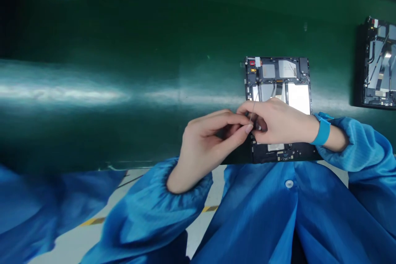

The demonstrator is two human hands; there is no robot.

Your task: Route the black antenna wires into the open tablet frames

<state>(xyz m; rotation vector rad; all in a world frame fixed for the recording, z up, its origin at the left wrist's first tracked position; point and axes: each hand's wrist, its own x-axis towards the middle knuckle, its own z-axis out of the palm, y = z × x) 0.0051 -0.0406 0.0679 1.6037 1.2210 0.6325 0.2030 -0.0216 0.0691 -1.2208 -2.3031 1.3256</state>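
An opened tablet (278, 78) lies back-side up on the green mat (123, 70), its circuit boards and silver battery plates exposed. My left hand (210, 140) and my right hand (278, 121) meet over the tablet's lower left edge. Their fingertips pinch something small and thin there, perhaps a fine cable or strip; I cannot make out what it is. A thin pale line runs up from the fingers across the tablet. My right wrist wears a blue band (322, 130). Both arms are in blue smock sleeves.
A second opened tablet (379, 64) lies at the right edge of the mat. The mat's near edge runs just below my hands, with pale floor and a yellow-black stripe (93, 221) beneath. My blue smock fills the bottom of the view.
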